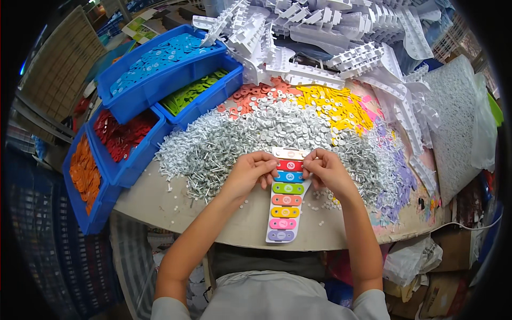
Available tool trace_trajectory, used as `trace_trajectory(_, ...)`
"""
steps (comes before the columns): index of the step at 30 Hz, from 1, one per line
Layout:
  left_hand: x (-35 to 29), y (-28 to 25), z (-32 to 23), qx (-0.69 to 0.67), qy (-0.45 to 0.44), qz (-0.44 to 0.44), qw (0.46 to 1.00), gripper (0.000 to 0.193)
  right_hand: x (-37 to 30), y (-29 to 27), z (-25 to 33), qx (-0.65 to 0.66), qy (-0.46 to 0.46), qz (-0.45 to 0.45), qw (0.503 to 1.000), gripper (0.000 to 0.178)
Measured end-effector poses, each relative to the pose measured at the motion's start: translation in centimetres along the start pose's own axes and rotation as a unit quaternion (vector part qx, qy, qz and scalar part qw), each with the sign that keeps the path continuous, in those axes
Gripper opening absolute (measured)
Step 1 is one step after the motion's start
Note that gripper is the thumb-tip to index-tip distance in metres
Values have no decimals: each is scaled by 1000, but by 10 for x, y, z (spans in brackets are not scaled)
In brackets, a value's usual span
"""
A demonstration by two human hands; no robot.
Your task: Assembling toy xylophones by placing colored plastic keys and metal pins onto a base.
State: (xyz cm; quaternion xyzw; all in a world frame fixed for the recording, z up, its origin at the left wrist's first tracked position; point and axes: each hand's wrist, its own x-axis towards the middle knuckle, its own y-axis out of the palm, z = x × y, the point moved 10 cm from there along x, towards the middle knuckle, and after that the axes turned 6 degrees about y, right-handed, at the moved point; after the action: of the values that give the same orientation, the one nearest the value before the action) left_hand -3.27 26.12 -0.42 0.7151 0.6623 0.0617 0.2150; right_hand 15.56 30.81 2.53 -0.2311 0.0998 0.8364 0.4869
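A toy xylophone (286, 200) with a white base lies on the table in front of me. Its coloured bars run from off-white at the far end through red, blue, green, coral, yellow and pink to purple at the near end. My left hand (252, 173) is closed at its left edge, fingertips by the red bar (290, 165). On the opposite edge my right hand (327, 169) pinches beside the red and blue bars (289, 177). Whether a small pin is between the fingertips is too small to tell. Just beyond both hands spreads a heap of white caps and metal pins (266, 125).
Blue bins (121, 111) at left hold blue, green, red and orange bars. Loose yellow bars (338, 104) and purple bars (404, 186) lie around the heap. White plastic bases (357, 58) are piled at the back, down the right side. The table's curved edge (325, 245) is close to me.
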Motion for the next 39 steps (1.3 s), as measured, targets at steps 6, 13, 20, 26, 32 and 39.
trace_trajectory(6,13,5,2,53,-14,16,998,17,5,-12,-3,-75,11,-47,996,26)
trace_trajectory(13,11,-3,6,204,-149,4,968,44,7,-17,4,-228,36,-75,970,46)
trace_trajectory(20,36,3,26,160,-108,44,980,34,12,-14,-13,-186,105,8,977,37)
trace_trajectory(26,31,-5,17,286,9,-11,958,30,9,-20,-12,-234,-6,-83,969,35)
trace_trajectory(32,-108,-48,-117,553,278,-237,749,21,-156,-90,29,-392,-162,-433,796,14)
trace_trajectory(39,-200,-187,-103,609,119,-402,673,15,-232,-153,-91,-389,37,-453,801,11)
